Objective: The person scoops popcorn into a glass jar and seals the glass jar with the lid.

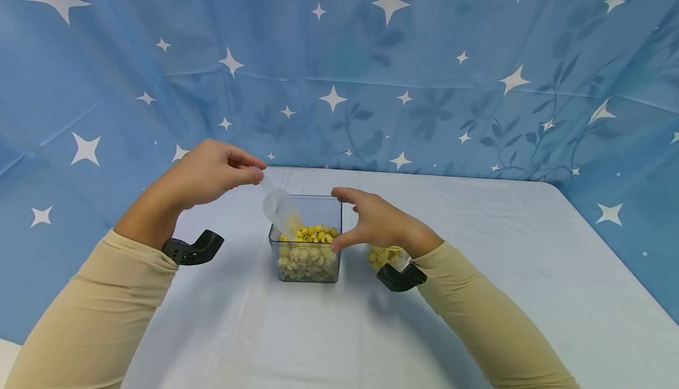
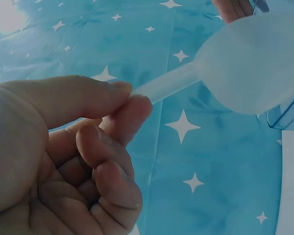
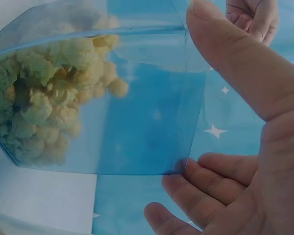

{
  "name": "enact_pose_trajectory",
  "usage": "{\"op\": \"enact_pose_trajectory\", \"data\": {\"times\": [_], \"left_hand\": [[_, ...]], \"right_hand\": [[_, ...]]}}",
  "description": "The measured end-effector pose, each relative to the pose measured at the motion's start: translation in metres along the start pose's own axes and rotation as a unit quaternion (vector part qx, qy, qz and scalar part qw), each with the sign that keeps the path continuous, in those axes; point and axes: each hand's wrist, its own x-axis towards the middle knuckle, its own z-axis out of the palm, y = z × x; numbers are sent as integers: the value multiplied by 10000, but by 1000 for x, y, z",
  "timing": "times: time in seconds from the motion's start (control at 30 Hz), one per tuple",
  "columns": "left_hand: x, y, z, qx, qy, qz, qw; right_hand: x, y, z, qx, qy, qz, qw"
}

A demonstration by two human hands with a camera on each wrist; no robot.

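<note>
In the head view a clear square plastic box (image 1: 317, 209) stands on the table, its lower part filled with popcorn (image 1: 307, 262). My left hand (image 1: 204, 174) is raised at the box's left and pinches the handle of a translucent white scoop (image 2: 252, 63) between thumb and forefinger; its other fingers curl loosely. The scoop's bowl tilts down into the box, over the popcorn. On the box's right side, my right hand (image 1: 376, 221) holds the rim, thumb at the near corner and fingers at the far one. The right wrist view shows that grip from the side.
A smaller container of popcorn (image 1: 386, 254) stands right of the box, partly hidden behind the right wrist and its black strap mount (image 1: 401, 277). A white cloth covers the table (image 1: 297, 330). Behind it hangs a blue curtain (image 1: 297, 41) with white stars.
</note>
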Motion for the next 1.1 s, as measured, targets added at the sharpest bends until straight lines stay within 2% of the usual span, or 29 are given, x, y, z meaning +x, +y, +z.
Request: {"op": "enact_pose_trajectory", "data": {"times": [0.37,0.6,0.73,0.9,1.1], "left_hand": [[9,24,8,613,-434,154,9971],[16,36,17,808,-581,62,9950],[22,28,31,840,-754,9,9936],[26,9,48,486,-1045,-131,9933],[24,-3,53,133,-1270,-198,9916]], "right_hand": [[0,0,2,-16,89,124,9999],[-1,0,2,46,90,81,9999],[0,-1,2,33,148,115,9998],[2,0,3,23,165,129,9998],[3,0,4,44,180,109,9998]]}}
